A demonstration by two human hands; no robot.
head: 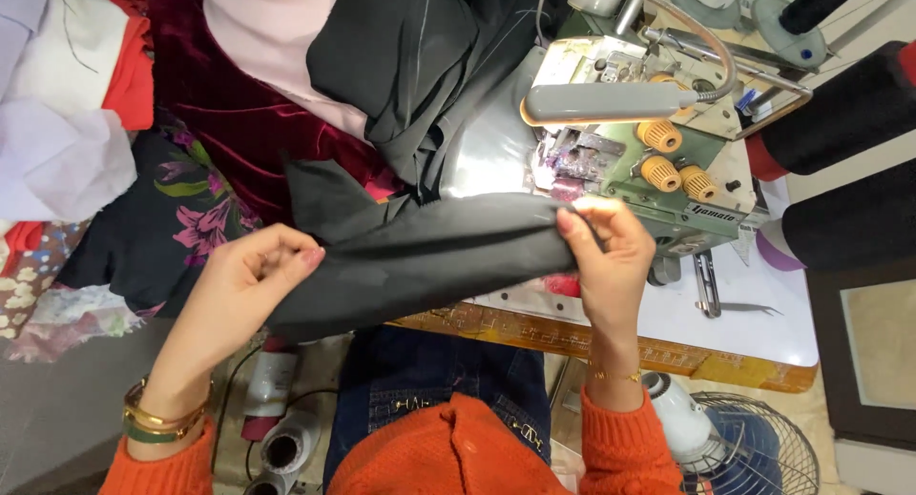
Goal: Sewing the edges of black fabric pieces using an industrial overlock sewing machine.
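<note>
Your right hand (611, 257) pinches the dark fabric strip (429, 252) beside the overlock machine (658, 161); your left hand (250, 283) pinches its far end, long axis running between them

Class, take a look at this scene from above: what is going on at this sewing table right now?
A person in orange knitted sleeves sits at a green sewing machine. Both hands hold a strip of black fabric stretched between them: the left hand pinches its near end, and the right hand grips the other end close to the machine's presser area, lit by a small lamp. More fabric is heaped at the left, including dark red velvet. Tweezers lie on the white table.
</note>
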